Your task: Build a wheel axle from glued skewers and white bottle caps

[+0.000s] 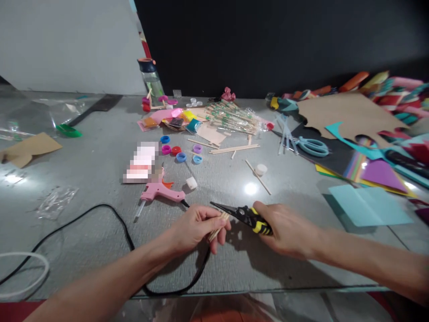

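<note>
The left hand point(206, 228), near the table's front edge, has its fingers closed around a bundle of short wooden sticks point(217, 229). To its right, the right hand point(281, 228) has its fingers wrapped around the yellow-and-black handles of the pliers point(250, 218), whose tips point left over the bundle. The pink glue gun point(162, 192) lies left and farther away, near 6 coloured caps point(176, 151).

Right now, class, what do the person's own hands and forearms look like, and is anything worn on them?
The left hand and right hand are ungloved, with no rings visible. The left forearm and right forearm show no sleeve, watch or bracelet. Finer markings are too blurred to tell.
</note>
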Action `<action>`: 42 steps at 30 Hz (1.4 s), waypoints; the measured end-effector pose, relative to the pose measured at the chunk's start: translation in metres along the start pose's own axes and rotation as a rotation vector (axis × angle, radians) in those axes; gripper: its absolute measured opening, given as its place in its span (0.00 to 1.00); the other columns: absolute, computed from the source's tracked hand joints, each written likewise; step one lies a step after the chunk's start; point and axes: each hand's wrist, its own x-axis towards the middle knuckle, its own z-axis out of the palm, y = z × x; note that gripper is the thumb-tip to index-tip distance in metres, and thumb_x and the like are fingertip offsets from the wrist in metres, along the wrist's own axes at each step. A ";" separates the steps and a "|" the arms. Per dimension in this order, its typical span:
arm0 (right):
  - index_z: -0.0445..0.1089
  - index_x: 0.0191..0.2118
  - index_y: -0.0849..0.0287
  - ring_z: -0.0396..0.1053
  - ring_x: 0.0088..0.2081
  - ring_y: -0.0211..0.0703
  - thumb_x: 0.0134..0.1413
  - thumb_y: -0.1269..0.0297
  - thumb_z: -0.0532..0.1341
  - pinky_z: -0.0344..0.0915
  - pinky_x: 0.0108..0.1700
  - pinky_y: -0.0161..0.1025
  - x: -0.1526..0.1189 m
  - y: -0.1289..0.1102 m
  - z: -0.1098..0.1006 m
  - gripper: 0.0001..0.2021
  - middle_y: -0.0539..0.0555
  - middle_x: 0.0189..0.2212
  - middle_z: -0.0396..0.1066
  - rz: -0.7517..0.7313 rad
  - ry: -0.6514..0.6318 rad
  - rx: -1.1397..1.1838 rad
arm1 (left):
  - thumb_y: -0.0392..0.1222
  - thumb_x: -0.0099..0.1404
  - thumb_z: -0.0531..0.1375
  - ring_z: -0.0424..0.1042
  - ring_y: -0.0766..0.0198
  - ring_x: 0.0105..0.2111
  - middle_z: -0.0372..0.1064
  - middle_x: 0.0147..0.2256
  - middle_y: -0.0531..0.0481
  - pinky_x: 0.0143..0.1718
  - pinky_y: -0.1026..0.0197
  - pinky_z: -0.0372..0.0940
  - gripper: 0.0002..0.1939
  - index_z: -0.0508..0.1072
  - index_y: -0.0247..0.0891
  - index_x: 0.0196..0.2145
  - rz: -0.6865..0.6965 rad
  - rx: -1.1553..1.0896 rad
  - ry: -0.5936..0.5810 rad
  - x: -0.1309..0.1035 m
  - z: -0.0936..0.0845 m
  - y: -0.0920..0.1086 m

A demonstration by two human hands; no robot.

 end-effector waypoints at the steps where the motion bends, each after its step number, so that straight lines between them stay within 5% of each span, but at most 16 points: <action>1: 0.58 0.39 0.57 0.73 0.32 0.54 0.50 0.69 0.57 0.54 0.31 0.42 0.000 0.000 0.000 0.09 0.60 0.30 0.75 0.007 0.004 -0.004 | 0.53 0.66 0.61 0.69 0.70 0.18 0.72 0.23 0.50 0.20 0.68 0.58 0.18 0.75 0.32 0.32 -0.001 0.009 0.001 0.000 -0.001 0.000; 7: 0.56 0.39 0.56 0.73 0.32 0.51 0.52 0.68 0.57 0.56 0.32 0.43 0.001 0.009 0.000 0.10 0.56 0.31 0.74 0.086 0.096 -0.028 | 0.50 0.69 0.60 0.69 0.71 0.19 0.73 0.25 0.50 0.21 0.68 0.57 0.17 0.76 0.32 0.32 0.047 0.090 0.062 0.001 -0.003 -0.002; 13: 0.58 0.43 0.59 0.73 0.36 0.57 0.65 0.53 0.55 0.64 0.38 0.49 0.008 0.024 0.014 0.14 0.61 0.35 0.73 0.171 0.223 -0.093 | 0.52 0.68 0.61 0.70 0.71 0.22 0.73 0.26 0.50 0.24 0.68 0.59 0.18 0.77 0.32 0.33 0.126 0.068 0.180 0.003 -0.004 -0.001; 18: 0.66 0.44 0.65 0.70 0.43 0.67 0.63 0.48 0.60 0.66 0.44 0.57 0.021 0.015 0.019 0.21 0.67 0.39 0.71 0.169 0.297 -0.157 | 0.55 0.65 0.63 0.73 0.69 0.24 0.75 0.28 0.50 0.30 0.65 0.68 0.19 0.76 0.33 0.34 0.152 -0.035 0.283 0.008 -0.006 0.002; 22: 0.72 0.39 0.67 0.69 0.44 0.70 0.58 0.51 0.66 0.66 0.44 0.59 0.027 0.008 0.002 0.19 0.69 0.38 0.71 0.117 0.339 -0.172 | 0.56 0.63 0.64 0.79 0.63 0.30 0.78 0.32 0.46 0.37 0.59 0.73 0.19 0.77 0.34 0.36 0.131 -0.109 0.312 0.010 -0.007 0.004; 29: 0.77 0.38 0.58 0.71 0.32 0.40 0.62 0.67 0.64 0.65 0.35 0.37 0.051 -0.012 -0.024 0.04 0.51 0.31 0.74 -0.197 0.421 0.567 | 0.51 0.62 0.65 0.79 0.62 0.32 0.80 0.32 0.47 0.35 0.62 0.72 0.14 0.80 0.35 0.33 0.152 -0.067 0.294 0.007 -0.004 0.005; 38: 0.75 0.33 0.59 0.71 0.29 0.34 0.62 0.70 0.64 0.65 0.31 0.30 0.062 -0.026 -0.011 0.05 0.47 0.27 0.74 -0.301 0.394 0.766 | 0.46 0.66 0.63 0.75 0.64 0.31 0.76 0.26 0.51 0.38 0.63 0.70 0.13 0.81 0.36 0.28 0.244 0.034 0.307 0.004 -0.002 0.001; 42: 0.75 0.32 0.59 0.68 0.30 0.34 0.63 0.71 0.63 0.61 0.33 0.32 0.056 -0.028 -0.016 0.07 0.48 0.27 0.72 -0.348 0.437 0.684 | 0.42 0.70 0.60 0.74 0.64 0.35 0.77 0.31 0.52 0.41 0.62 0.67 0.10 0.82 0.39 0.36 0.335 0.206 0.303 0.003 -0.004 0.000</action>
